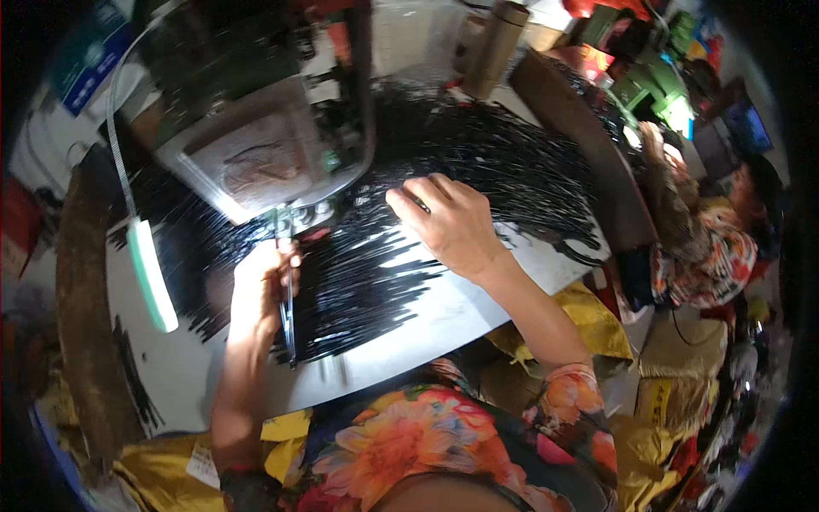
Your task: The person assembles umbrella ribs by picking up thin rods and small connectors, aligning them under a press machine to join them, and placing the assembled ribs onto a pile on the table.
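My left hand is closed around a few thin black strips, which hang down toward the table's front edge. Its fingertips are right below the working head of a machine with a clear guard. My right hand is held above the black strips, fingers curled together; a small dark bit shows at the fingers, too small to name. Many loose black strips lie side by side between my hands, and a thick heap of them spreads behind the right hand. All rest on a white tabletop.
A lit lamp on a bendy neck hangs at the left. Wooden boards edge the table. At the back stands a tan flask. Another person works at a green machine on the right. Yellow sacks lie below.
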Action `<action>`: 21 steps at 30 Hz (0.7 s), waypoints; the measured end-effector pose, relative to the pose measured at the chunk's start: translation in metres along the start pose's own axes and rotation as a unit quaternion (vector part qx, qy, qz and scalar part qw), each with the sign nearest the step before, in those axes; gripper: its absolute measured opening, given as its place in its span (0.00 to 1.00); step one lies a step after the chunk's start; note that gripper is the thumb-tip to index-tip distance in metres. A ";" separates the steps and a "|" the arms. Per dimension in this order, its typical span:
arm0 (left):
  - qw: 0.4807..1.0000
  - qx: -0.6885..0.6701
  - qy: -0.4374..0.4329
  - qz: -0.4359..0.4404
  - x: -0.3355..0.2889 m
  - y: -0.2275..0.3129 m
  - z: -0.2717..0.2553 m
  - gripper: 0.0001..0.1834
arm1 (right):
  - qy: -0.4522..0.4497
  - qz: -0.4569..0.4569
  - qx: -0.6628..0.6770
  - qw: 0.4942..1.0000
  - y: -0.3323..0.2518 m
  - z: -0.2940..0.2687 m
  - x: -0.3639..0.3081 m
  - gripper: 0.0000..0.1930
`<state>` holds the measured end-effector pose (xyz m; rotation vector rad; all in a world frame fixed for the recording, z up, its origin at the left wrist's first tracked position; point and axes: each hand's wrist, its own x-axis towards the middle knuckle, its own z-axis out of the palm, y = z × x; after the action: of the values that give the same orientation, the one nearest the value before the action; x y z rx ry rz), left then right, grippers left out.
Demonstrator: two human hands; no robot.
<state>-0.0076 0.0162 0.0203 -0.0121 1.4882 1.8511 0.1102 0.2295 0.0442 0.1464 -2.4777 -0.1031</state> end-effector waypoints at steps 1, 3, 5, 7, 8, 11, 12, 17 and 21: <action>1.000 0.020 0.013 0.013 0.001 -0.002 -0.001 0.05 | -0.002 -0.015 0.004 1.000 -0.009 -0.002 0.007 0.11; 0.998 0.026 0.007 0.053 -0.002 -0.002 0.001 0.04 | 0.002 -0.035 0.016 0.999 -0.021 0.005 0.016 0.11; 0.995 0.059 -0.001 0.082 -0.001 -0.004 -0.005 0.03 | -0.078 0.050 0.119 0.989 -0.030 0.023 0.018 0.09; 0.990 0.069 -0.034 0.116 0.000 -0.004 -0.008 0.03 | -0.117 0.141 0.294 0.938 -0.035 0.038 0.022 0.07; 0.990 0.068 -0.032 0.118 -0.002 -0.003 -0.007 0.03 | -0.083 0.172 0.365 0.911 -0.038 0.051 0.022 0.06; 0.992 0.072 -0.021 0.099 -0.003 -0.003 -0.007 0.03 | -0.048 0.222 0.574 0.787 -0.043 0.081 0.022 0.06; 0.992 0.071 -0.018 0.100 -0.002 -0.004 -0.009 0.03 | -0.050 0.219 0.575 0.786 -0.044 0.077 0.027 0.06; 0.996 0.038 -0.040 0.075 -0.001 -0.007 -0.015 0.03 | -0.173 0.335 0.704 0.602 -0.042 0.058 0.039 0.08; 0.998 0.027 -0.034 0.050 0.000 -0.006 -0.014 0.03 | -0.145 0.358 0.652 0.652 -0.048 0.057 0.044 0.09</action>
<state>-0.0098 0.0043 0.0105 0.1519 1.5149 1.8699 0.0444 0.1786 0.0204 -0.2941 -2.1547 2.1221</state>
